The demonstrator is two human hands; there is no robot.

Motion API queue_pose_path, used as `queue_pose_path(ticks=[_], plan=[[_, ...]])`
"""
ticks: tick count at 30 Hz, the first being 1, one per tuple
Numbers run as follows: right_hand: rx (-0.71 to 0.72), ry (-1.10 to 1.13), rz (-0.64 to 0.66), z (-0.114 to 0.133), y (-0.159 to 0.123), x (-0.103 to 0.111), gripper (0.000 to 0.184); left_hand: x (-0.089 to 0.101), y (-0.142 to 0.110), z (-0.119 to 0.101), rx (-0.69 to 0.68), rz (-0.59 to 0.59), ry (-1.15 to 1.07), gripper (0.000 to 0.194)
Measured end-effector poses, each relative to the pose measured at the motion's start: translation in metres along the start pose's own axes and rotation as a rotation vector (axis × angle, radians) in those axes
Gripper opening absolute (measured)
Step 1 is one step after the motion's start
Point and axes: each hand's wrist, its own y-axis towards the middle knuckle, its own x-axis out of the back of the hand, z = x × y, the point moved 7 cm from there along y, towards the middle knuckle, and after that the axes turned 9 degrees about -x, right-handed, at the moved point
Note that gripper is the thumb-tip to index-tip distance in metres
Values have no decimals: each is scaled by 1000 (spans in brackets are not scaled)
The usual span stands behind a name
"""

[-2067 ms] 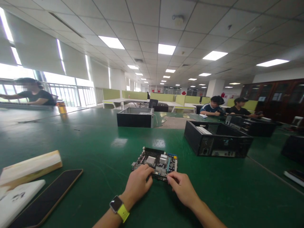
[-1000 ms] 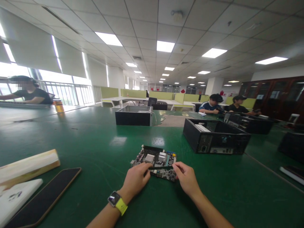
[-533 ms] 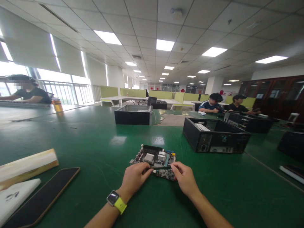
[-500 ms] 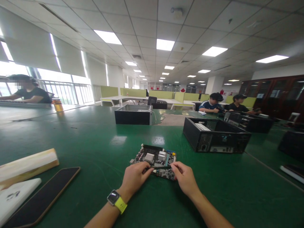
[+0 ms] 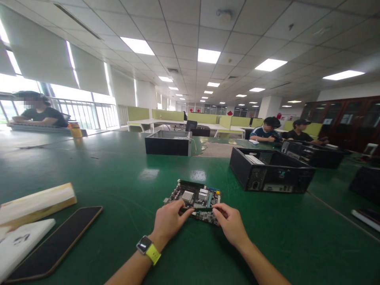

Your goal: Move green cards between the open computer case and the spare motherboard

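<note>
A dark, narrow RAM stick [image 5: 203, 209] spans the gap between my two hands, held level over the near part of a motherboard [image 5: 196, 198]. My left hand [image 5: 168, 221] pinches its left end between thumb and fingers. At the other end, my right hand [image 5: 230, 222] has it between thumb and forefinger. The motherboard lies flat on the green table, with a square silver processor [image 5: 187, 196] and slots showing. Whether the stick touches the board I cannot tell. A smartwatch [image 5: 144, 244] with a yellow-green strap is on my left wrist.
An open black computer case [image 5: 273, 178] stands right of the board, another case [image 5: 168, 145] beyond it. A dark phone-like slab [image 5: 56, 241], a white box [image 5: 26, 241] and a long pale box [image 5: 38, 202] lie at left. Several people sit around the far table edges.
Both hands keep their hold on the RAM stick and have barely moved. The whole view has shifted slightly, so things appear a little further right.
</note>
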Motion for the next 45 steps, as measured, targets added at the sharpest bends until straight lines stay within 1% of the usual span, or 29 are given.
queue_pose_path(ticks=[5, 9, 15, 18, 23, 28, 32, 38, 43, 45], plan=[[3, -4, 24, 0, 0, -1, 35, 4, 0, -1, -26, -28, -46, 32], [-1, 1, 27, -1, 1, 0, 36, 6, -1, -8, -98, -43, -58, 23], [-6, 33, 1, 0, 2, 3, 36, 1, 0, -20, -206, 5, -68, 20], [1, 29, -21, 1, 1, 5, 35, -2, 0, -23, -237, 35, -82, 22], [21, -21, -44, 1, 0, 6, 33, -5, -1, -22, -225, 31, -87, 27], [21, -57, -35, 4, -1, 4, 33, -6, -1, -21, -222, 33, -85, 26], [26, -71, -22, 7, -4, 2, 32, -5, 0, -19, -192, 32, -82, 22], [46, -79, -17, 13, -8, 1, 29, -8, -2, -16, -136, 72, -45, 17], [77, -118, -5, 21, -10, -2, 18, -8, -1, -12, -89, 68, 30, 9], [87, -129, 8, 23, -11, -3, 17, -7, -1, -10, -74, 60, 41, 6]])
